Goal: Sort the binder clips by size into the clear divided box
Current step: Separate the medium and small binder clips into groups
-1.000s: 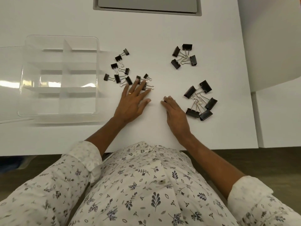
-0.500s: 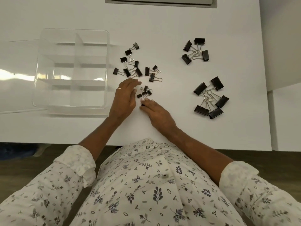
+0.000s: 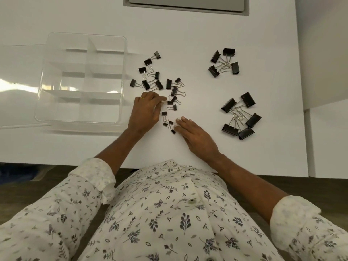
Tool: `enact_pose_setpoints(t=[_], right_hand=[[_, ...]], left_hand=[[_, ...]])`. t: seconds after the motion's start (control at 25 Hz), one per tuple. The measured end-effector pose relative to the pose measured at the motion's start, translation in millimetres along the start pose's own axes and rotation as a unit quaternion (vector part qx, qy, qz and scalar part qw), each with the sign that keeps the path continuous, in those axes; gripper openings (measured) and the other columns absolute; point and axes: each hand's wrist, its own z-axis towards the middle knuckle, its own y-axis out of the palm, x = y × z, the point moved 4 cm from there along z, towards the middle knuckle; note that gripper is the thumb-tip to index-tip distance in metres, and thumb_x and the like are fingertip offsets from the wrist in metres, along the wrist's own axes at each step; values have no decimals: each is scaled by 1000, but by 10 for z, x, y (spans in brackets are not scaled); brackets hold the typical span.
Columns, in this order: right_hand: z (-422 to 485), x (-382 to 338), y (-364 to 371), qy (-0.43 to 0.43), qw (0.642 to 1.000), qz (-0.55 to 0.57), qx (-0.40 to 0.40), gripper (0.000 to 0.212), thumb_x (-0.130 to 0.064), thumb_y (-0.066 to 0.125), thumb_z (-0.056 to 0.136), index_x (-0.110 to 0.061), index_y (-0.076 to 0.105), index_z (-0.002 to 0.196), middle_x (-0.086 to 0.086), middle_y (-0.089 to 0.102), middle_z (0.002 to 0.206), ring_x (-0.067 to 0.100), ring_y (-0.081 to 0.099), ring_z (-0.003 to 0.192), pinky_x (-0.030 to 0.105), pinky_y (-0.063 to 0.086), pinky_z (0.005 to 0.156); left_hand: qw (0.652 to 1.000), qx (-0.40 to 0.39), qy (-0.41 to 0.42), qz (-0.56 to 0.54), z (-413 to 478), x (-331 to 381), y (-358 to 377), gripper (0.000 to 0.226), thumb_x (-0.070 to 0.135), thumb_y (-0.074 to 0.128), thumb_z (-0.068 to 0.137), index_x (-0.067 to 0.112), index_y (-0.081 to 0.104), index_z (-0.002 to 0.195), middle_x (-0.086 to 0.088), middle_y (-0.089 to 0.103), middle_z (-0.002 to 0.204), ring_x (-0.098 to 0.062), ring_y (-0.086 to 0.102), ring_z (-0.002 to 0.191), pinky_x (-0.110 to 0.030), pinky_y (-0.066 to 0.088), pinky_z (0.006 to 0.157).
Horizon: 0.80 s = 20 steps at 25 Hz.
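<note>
While both hands rest low on the white table (image 3: 188, 34), nothing is held in either one. The left hand (image 3: 144, 114) lies palm down with its fingers curled loosely toward a scatter of small binder clips (image 3: 170, 110); a ring (image 3: 142, 98) shows on one finger. The right hand (image 3: 195, 134) lies flat, fingers spread a little, its fingertips (image 3: 178, 120) just beside the nearest tiny clips — whether they touch, I cannot tell. Farther up sits a looser bunch of small and medium clips (image 3: 150, 80), near the right wall of the clear divided box (image 3: 82, 117), whose compartments look empty. Off to the right lie two separate heaps: medium-large clips (image 3: 224, 63) farther away, and the large clips (image 3: 241, 115) nearer — well apart from the box. A grey panel (image 3: 186, 4) is set into the table's far edge.
</note>
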Motion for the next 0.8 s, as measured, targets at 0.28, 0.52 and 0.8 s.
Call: enact_pose_setpoints(t=[0.28, 0.52, 0.8], right_hand=[[76, -87, 52, -10, 1000, -11, -9, 41, -9, 47, 107, -6, 50, 148, 12, 46, 157, 30, 39, 149, 41, 31, 124], [79, -113, 104, -48, 999, -4, -21, 50, 8, 55, 99, -4, 50, 147, 14, 47, 156, 31, 41, 147, 44, 33, 122], [355, -433, 238, -51, 997, 27, -59, 61, 17, 47, 94, -2, 42, 152, 17, 38, 160, 32, 34, 151, 41, 26, 126]], left_hand=[[995, -48, 76, -50, -252, -46, -42, 24, 22, 64, 95, 27, 74, 116, 3, 67, 108, -18, 59, 103, -40, 46, 79], [999, -19, 44, -22, -98, -82, 21, 32, 17, 62, 98, 30, 71, 126, -1, 65, 109, -22, 58, 102, -38, 42, 78], [997, -15, 5, -75, -101, -195, 37, 36, 6, 53, 100, 19, 64, 132, -4, 68, 111, -24, 60, 105, -45, 51, 85]])
